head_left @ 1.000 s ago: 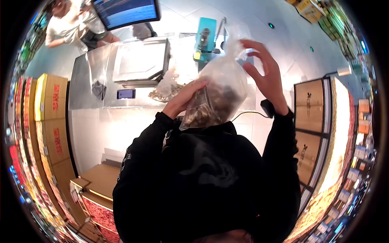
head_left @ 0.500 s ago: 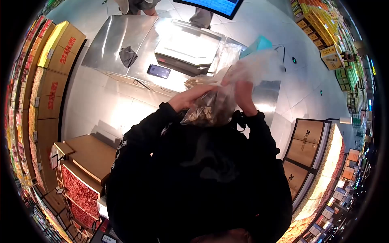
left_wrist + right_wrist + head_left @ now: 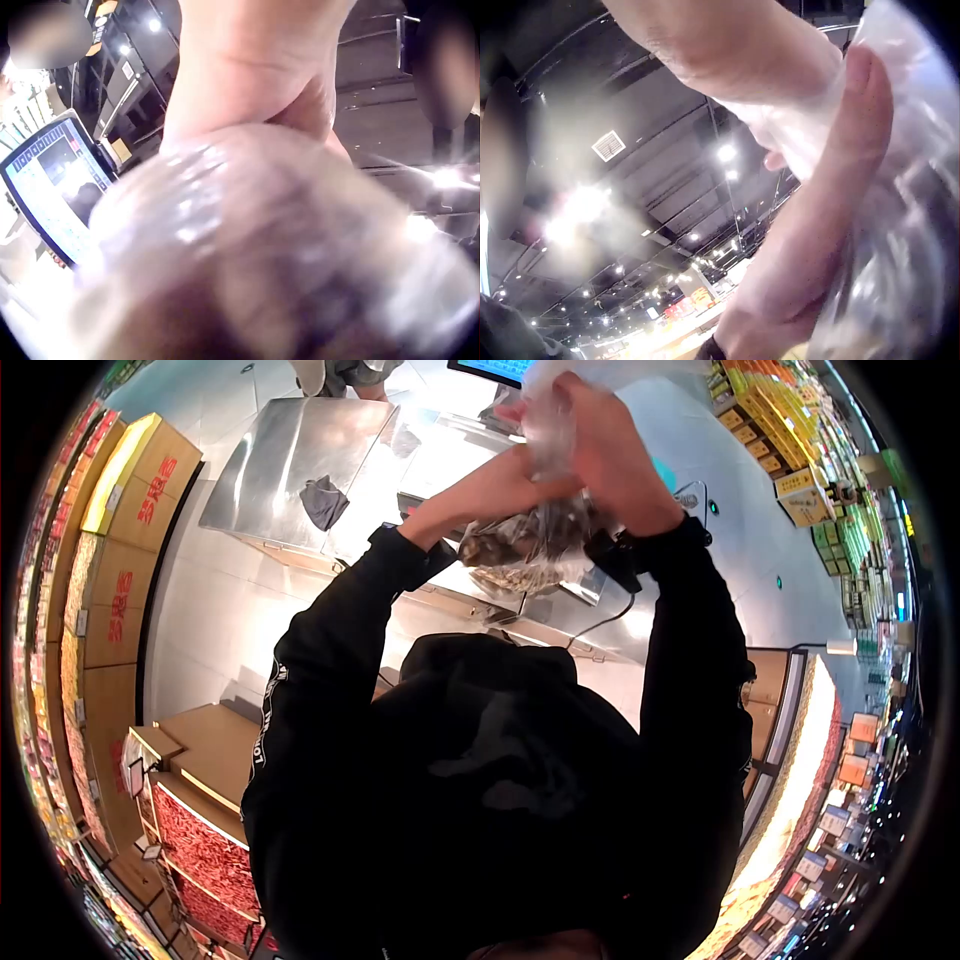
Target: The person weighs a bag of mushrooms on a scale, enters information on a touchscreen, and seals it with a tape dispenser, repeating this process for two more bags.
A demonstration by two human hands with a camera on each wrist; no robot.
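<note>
Both hands are raised in front of the chest at the neck of a clear plastic bag [image 3: 515, 532] filled with dark brown, lumpy pieces. My left hand [image 3: 500, 485] grips the gathered neck; in the right wrist view its thumb [image 3: 847, 135] lies along the plastic. Higher up, my right hand [image 3: 612, 452] holds the bag's loose top, its fingers curled at the twisted film. The full part of the bag hangs below the hands and fills the lower left wrist view, blurred. A second clear bag [image 3: 515, 582] with pale pieces lies on the counter behind it.
A steel counter [image 3: 290, 460] carries a grey cloth [image 3: 324, 503] and a flat pale device [image 3: 425, 475], partly covered by the left arm. Beyond are a screen [image 3: 490, 368] and a person's legs [image 3: 365, 382]. Cartons [image 3: 140, 490] line the left, shelves the right.
Both hands have risen and moved forward with the bag. The right hand, first off the bag with spread fingers, has come to its neck. The left hand has shifted from the bag's side to the neck.
</note>
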